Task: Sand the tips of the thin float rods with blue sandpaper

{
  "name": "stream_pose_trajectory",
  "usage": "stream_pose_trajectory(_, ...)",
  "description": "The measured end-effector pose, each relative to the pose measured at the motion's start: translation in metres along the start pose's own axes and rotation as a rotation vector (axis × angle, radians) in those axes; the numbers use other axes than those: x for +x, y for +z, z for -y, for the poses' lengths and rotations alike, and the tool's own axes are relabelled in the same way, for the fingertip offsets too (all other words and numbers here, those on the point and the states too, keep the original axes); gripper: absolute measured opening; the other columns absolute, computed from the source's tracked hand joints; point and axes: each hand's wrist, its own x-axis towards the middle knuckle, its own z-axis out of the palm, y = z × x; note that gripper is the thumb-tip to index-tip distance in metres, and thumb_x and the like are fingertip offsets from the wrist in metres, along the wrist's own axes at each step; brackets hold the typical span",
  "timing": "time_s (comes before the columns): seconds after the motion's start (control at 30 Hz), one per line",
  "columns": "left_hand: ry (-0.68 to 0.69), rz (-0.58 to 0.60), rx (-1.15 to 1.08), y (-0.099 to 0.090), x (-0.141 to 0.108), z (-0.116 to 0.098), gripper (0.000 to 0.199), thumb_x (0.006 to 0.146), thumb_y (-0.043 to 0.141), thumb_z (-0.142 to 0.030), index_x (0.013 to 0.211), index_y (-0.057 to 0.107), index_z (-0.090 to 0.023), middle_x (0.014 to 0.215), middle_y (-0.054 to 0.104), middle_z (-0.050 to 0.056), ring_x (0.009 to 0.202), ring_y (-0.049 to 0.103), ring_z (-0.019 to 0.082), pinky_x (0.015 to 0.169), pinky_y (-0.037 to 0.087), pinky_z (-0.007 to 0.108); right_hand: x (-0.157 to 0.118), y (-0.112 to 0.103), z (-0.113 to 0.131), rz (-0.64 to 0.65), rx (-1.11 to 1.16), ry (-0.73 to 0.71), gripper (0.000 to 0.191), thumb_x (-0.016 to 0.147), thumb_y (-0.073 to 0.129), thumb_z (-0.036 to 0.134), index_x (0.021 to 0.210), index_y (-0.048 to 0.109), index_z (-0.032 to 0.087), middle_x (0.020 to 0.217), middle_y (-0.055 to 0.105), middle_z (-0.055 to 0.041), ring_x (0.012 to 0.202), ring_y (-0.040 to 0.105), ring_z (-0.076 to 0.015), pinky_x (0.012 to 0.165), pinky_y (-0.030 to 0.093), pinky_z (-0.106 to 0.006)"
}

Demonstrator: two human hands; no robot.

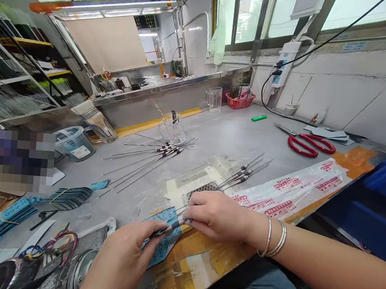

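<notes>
While a slender metal rod [176, 224] with a dark sleeve is gripped by both hands, the sleeved part is pinched by the left hand [121, 260], and the rod's other end is closed on by the right hand [217, 216]. The rod is held over a blue printed card [164, 244] on the grey worktop [214, 135]. Similar rods [155, 156] are fanned out beyond; another bunch [246, 175] is laid to the right, with red-handled scissors [309, 145] further off.
</notes>
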Motion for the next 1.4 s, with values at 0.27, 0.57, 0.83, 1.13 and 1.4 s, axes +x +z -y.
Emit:
stream_pose_trajectory(0.27, 0.086, 0.052, -0.067, 0.009, 0.018, -0.011, 0.027, 0.088, 0.051, -0.03, 0.107, 0.069, -0.036, 0.101, 0.075, -0.009, 0.089, 0.071, 0.011, 0.079, 0.053, 0.019, -0.003, -0.009, 0.0, 0.057, -0.011, 0.042, 0.021, 0.088, 0.046, 0.019, 0.089, 0.066, 0.013, 0.082, 0.057, -0.0061, 0.07, 0.049, -0.0156, 0.062, 0.039, -0.027)
stream_pose_trajectory(0.57, 0.002, 0.158, 0.057, 0.013, 0.038, -0.047, 0.028, 0.086, 0.044, -0.024, 0.09, 0.072, -0.029, 0.078, 0.069, 0.002, 0.076, 0.065, 0.023, 0.066, 0.045, 0.035, -0.004, -0.01, 0.005, 0.07, -0.023, 0.105, 0.017, 0.082, 0.046, 0.017, 0.083, 0.062, 0.016, 0.081, 0.054, -0.0049, 0.069, 0.045, -0.0151, 0.059, 0.035, -0.028)
stream_pose_trajectory(0.83, 0.008, 0.216, 0.015, 0.003, 0.031, -0.038, 0.031, 0.092, 0.039, -0.03, 0.094, 0.07, -0.03, 0.085, 0.071, 0.0, 0.083, 0.065, 0.02, 0.07, 0.046, 0.031, -0.005, -0.01, 0.003, 0.071, -0.013, 0.096, 0.012, 0.082, 0.047, 0.016, 0.078, 0.059, 0.016, 0.08, 0.054, -0.0039, 0.068, 0.044, -0.0141, 0.059, 0.034, -0.027)
stream_pose_trajectory(1.13, 0.082, 0.103, 0.003, 0.008, 0.035, -0.04, 0.028, 0.087, 0.045, -0.024, 0.083, 0.072, -0.031, 0.076, 0.072, -0.003, 0.073, 0.068, 0.017, 0.064, 0.051, 0.028, -0.006, -0.009, 0.003, 0.064, -0.005, 0.118, 0.013, 0.083, 0.046, 0.016, 0.08, 0.059, 0.016, 0.081, 0.054, -0.0039, 0.068, 0.045, -0.014, 0.059, 0.033, -0.027)
stream_pose_trajectory(1.4, -0.085, -0.471, 0.162, -0.053, -0.013, 0.011, 0.04, 0.085, 0.048, -0.054, 0.12, 0.062, -0.039, 0.111, 0.072, -0.007, 0.095, 0.07, 0.019, 0.078, 0.058, 0.029, -0.001, -0.01, 0.004, 0.02, 0.056, 0.2, 0.018, 0.093, 0.039, 0.023, 0.088, 0.054, 0.015, 0.078, 0.054, -0.0034, 0.065, 0.04, -0.014, 0.059, 0.033, -0.028)
